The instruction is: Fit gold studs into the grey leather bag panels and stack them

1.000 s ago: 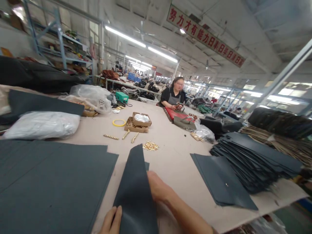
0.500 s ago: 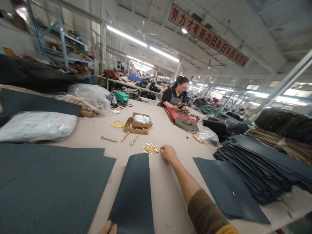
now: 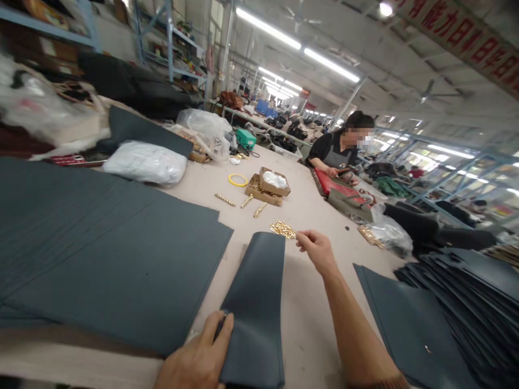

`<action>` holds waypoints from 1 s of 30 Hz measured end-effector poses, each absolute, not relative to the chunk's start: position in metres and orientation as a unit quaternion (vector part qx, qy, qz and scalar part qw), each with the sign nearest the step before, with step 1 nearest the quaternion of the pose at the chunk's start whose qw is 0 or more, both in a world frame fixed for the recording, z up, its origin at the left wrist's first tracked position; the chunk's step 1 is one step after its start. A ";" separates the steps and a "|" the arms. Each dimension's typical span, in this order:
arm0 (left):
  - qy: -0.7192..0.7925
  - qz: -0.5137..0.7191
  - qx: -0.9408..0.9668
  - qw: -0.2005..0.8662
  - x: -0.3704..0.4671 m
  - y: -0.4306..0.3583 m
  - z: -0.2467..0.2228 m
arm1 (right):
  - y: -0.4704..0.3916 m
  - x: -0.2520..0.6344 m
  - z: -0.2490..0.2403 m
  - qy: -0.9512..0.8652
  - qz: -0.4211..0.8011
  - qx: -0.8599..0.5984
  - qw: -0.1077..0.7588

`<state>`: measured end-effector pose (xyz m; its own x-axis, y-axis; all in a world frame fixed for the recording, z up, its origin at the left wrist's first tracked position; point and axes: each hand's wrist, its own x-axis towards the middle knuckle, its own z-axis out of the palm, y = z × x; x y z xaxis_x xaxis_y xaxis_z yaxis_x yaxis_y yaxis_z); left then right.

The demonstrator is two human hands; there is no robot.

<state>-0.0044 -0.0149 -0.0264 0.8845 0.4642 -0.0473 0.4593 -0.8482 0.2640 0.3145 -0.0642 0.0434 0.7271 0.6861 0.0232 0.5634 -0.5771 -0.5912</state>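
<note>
A folded dark blue-grey sheet [image 3: 259,292] lies lengthwise in front of me. My left hand [image 3: 206,346] is closed on its lower left edge, with a small dark thing between thumb and forefinger. Beside the small pile of gold metal pieces [image 3: 283,229], my right hand [image 3: 316,249] has its fingers pinched together; what they hold, if anything, is too small to name. Behind the pile lie short gold strips [image 3: 259,209] and a cardboard box [image 3: 263,195] of gold parts.
Large dark sheets [image 3: 121,243] cover the left side. A stack of dark sheets [image 3: 458,302] stands at the right. A yellow tape ring [image 3: 238,180] and a white plastic package [image 3: 146,162] lie farther back. Across the table a person [image 3: 340,148] handles a red item.
The view has swung left and tilted down. My left hand has come further into view at the folded sheet's edge. My right hand remains beside the gold pile.
</note>
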 end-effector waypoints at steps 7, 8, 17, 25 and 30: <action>0.252 -0.012 0.954 0.161 -0.001 -0.018 -0.004 | -0.075 0.181 0.033 -0.552 0.272 -0.715 0.331; 0.249 -0.008 0.954 0.166 -0.001 -0.017 -0.003 | -0.073 0.172 0.029 -0.569 0.268 -0.713 0.310; 0.207 0.035 0.958 0.197 -0.007 -0.015 -0.009 | -0.059 0.162 0.023 -0.622 0.246 -0.710 0.219; 0.214 0.046 0.959 0.182 -0.006 -0.017 -0.011 | -0.050 0.161 0.032 -0.609 0.276 -0.716 0.201; 0.208 0.057 0.959 0.182 -0.005 -0.015 -0.016 | -0.038 0.161 0.037 -0.565 0.325 -0.738 0.175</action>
